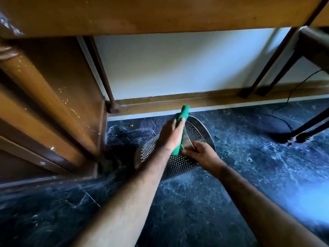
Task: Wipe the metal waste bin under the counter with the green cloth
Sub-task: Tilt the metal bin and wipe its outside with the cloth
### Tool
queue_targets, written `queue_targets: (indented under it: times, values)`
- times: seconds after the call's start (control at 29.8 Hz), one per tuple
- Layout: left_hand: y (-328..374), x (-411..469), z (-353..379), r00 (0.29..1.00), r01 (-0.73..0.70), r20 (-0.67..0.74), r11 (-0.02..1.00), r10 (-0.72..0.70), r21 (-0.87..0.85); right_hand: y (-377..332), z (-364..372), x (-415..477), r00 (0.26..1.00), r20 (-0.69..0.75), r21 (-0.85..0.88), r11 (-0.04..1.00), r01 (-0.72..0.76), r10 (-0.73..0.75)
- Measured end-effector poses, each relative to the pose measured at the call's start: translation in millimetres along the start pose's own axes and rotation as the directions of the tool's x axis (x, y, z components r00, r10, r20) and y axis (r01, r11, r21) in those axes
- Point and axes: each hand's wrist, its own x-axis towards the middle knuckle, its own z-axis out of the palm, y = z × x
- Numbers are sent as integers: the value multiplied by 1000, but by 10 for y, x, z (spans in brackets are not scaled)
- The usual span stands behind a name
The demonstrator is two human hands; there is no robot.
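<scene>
A perforated metal waste bin (178, 164) lies tipped on the dark floor under the wooden counter, its open mouth facing away towards the wall. My left hand (170, 135) presses a folded green cloth (183, 118) against the bin's upper rim; one end of the cloth sticks up past my fingers. My right hand (202, 155) grips the bin's side just below the rim and holds it steady. The bin's base is partly hidden behind my left forearm.
A wooden cabinet (53, 104) stands close on the left. The counter's underside (160, 13) hangs overhead. Dark metal legs (272, 65) and a black cable (288, 100) are at the right. A white wall with a brown skirting (195, 100) is behind.
</scene>
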Motion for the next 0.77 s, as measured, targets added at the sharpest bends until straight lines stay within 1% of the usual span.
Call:
queue_targets:
  times: [0.07, 0.1, 0.13, 0.17, 0.2, 0.24, 0.27, 0.3, 0.34, 0.4, 0.44, 0.47, 0.5, 0.57, 0.64, 0.67, 0.71, 0.74, 0.77]
  values:
    - [-77, -170, 27, 976, -214, -36, 977, 213, -7, 11, -43, 11, 1000, 17, -30, 999, -20, 20]
    - [-206, -273, 46, 956, -292, -21, 956, 292, 18, 6, -50, 30, 999, -26, -12, 999, -41, 41]
    - [-367, -379, 66, 942, -335, 4, 941, 335, 44, 0, -57, 60, 993, -102, 24, 998, -65, 67]
    - [-539, -485, 69, 943, -333, 26, 941, 332, 62, -7, -56, 88, 976, -189, 83, 992, -92, 106]
    - [-712, -568, 55, 952, -307, 30, 948, 306, 84, -4, -64, 111, 952, -258, 159, 979, -125, 164]
    - [-880, -614, 35, 963, -268, 2, 956, 270, 117, -13, -73, 111, 929, -294, 245, 957, -154, 225]
    - [-1035, -624, -2, 976, -203, -47, 966, 213, 160, -15, -80, 101, 915, -304, 308, 936, -170, 266]
    - [-1141, -588, -58, 988, -104, -90, 976, 123, 189, -10, -84, 82, 914, -299, 332, 928, -168, 273]
    - [-1203, -516, -115, 995, 18, -103, 982, 2, 190, 1, -84, 61, 923, -291, 318, 935, -155, 252]
    - [-1211, -328, -226, 970, 244, -56, 943, -237, 226, 22, -36, 4, 950, -245, 264, 956, -125, 193]
    - [-1134, -249, -266, 950, 307, -17, 918, -313, 250, 21, 1, -29, 964, -208, 239, 965, -111, 163]
    - [-1004, -193, -282, 935, 336, 31, 909, -353, 247, 22, 35, -53, 977, -170, 213, 972, -95, 132]
    - [-824, -158, -283, 928, 341, 78, 917, -364, 209, 19, 56, -74, 987, -124, 200, 977, -76, 103]
    - [-451, -96, -210, 938, 308, 134, 947, -319, 96, 10, 52, -112, 999, -10, 179, 983, -45, 48]
    - [-118, -59, -117, 977, 169, 130, 985, -171, 20, 0, -20, -116, 996, 89, 68, 998, -12, 6]
    - [9, -75, -82, 991, 74, 114, 997, -74, 1, -12, -54, -110, 994, 111, 9, 1000, -18, 17]
    - [88, -127, -47, 995, -24, 100, 1000, 25, -16, -3, -79, -87, 994, 98, -22, 999, -39, 41]
    - [104, -196, -4, 989, -107, 99, 994, 109, -29, -6, -96, -61, 997, 55, -23, 998, -60, 61]
    - [55, -302, 40, 979, -166, 111, 986, 168, -34, -6, -92, -22, 997, -24, -9, 997, -80, 79]
